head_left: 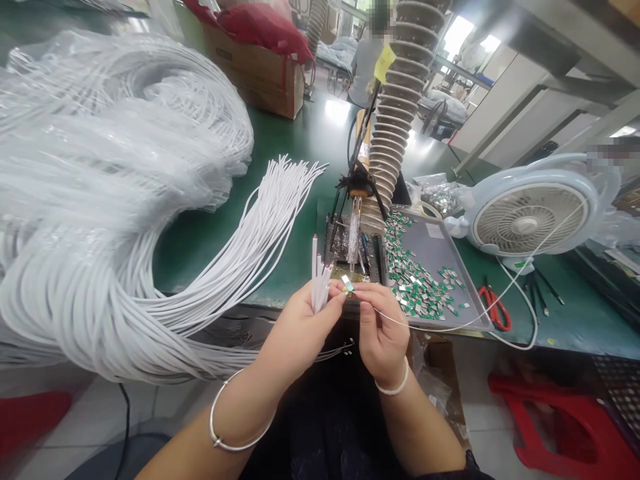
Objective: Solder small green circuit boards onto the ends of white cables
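My left hand (303, 327) is closed round several white cables (321, 287) whose stripped ends point up. At its fingertips sits a small metal-and-green connector board (347, 283). My right hand (383, 327) pinches a thin solder wire (440, 329) close to that board, and the wire trails off to the right. Just beyond the fingertips stands an upright soldering iron (355, 233), its tip pointing down above the connector. Fingers partly hide how the cable meets the board.
A large bundle of white cables (200, 267), partly bagged in plastic, fills the left side. Right of the iron lies a grey tray (440, 240) of loose connector boards. Beyond it are red-handled pliers (495, 308) and a fan (530, 213). A ribbed hose (407, 100) hangs behind the iron.
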